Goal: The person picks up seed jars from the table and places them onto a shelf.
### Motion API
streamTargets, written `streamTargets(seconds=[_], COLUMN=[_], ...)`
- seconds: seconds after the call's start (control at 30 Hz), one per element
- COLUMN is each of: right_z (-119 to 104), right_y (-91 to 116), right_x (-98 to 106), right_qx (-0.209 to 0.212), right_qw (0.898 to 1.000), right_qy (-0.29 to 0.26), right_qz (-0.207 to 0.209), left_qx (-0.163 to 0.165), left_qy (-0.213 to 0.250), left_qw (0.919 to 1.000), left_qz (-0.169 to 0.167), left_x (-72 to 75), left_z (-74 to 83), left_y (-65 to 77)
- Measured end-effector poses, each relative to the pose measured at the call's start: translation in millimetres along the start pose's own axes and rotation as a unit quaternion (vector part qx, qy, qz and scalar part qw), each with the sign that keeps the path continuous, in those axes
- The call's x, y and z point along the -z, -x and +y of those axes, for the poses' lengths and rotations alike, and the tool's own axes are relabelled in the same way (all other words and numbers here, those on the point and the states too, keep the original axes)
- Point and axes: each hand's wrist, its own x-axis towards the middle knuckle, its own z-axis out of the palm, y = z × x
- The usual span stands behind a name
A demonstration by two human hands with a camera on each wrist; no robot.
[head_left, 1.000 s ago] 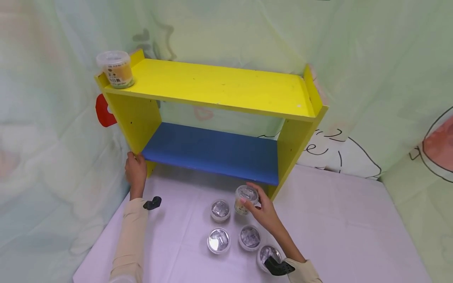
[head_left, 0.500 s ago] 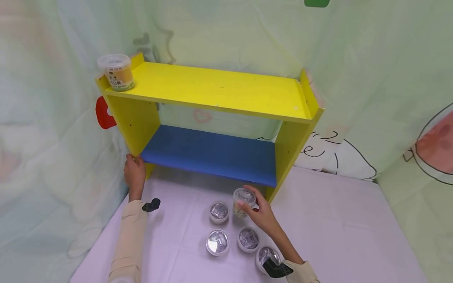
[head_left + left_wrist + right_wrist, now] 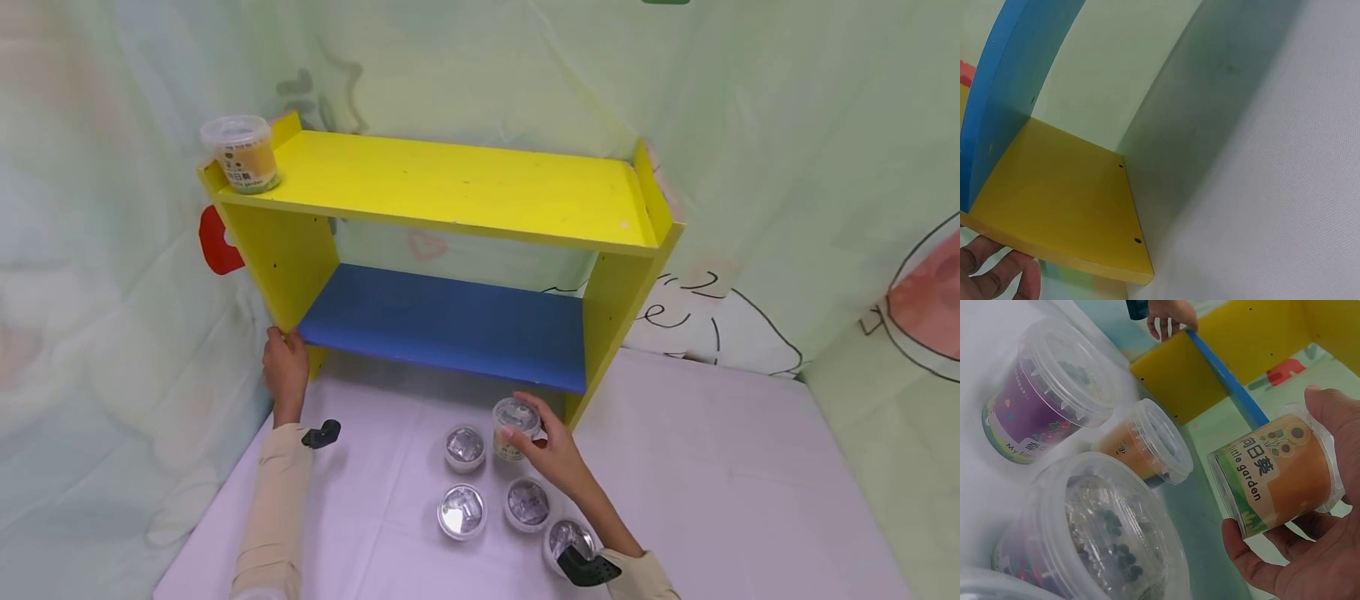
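A makeshift, curtained setting is suggested — a cloth-covered surface (image 3: 712, 467) is enclosed on three sides by cartoon-printed fabric hangings (image 3: 480, 75).

Six lidded tubs (image 3: 462, 512), two grips (image 3: 286, 367) (image 3: 557, 454), one shelf unit (image 3: 457, 182), two black wrist mounts (image 3: 321, 434) (image 3: 588, 570)

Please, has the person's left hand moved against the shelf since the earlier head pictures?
No. In the head view, the left hand is at the front edge of the yellow side board, beside the blue board's left corner, as before.
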Motion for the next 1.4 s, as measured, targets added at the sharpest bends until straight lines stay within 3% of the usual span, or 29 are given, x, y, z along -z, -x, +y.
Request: streamTargets(seconds=[0.4, 0.83, 1.0, 1.4], right_z=[5, 16, 23, 32], right_y=[-1, 3, 4, -18], right_x=[-5, -21, -29, -24], right_qx=[0.035, 0.035, 0.037, 0.063], right_qw=[0.999, 0.992, 0.990, 0.991], right_qy=[0.009, 0.076, 0.059, 0.052], right_qz=[-0.017, -0.098, -0.119, -0.104], left_qx=[0.001, -0.005, -0.013, -0.017], left_qy=[0.008, 0.024, 0.014, 0.018], left_qw=[1.0000, 0.9996, 0.9995, 0.9987], left_qz=[-0.001, 0.012, 0.024, 0.044], left_x=[-1.4, -3.7, -2.6, -11.6], left_z=[-2.3, -4.6, -5.7, -9.4], left_y=[-0.4, -1.2, -0.8, -6.7])
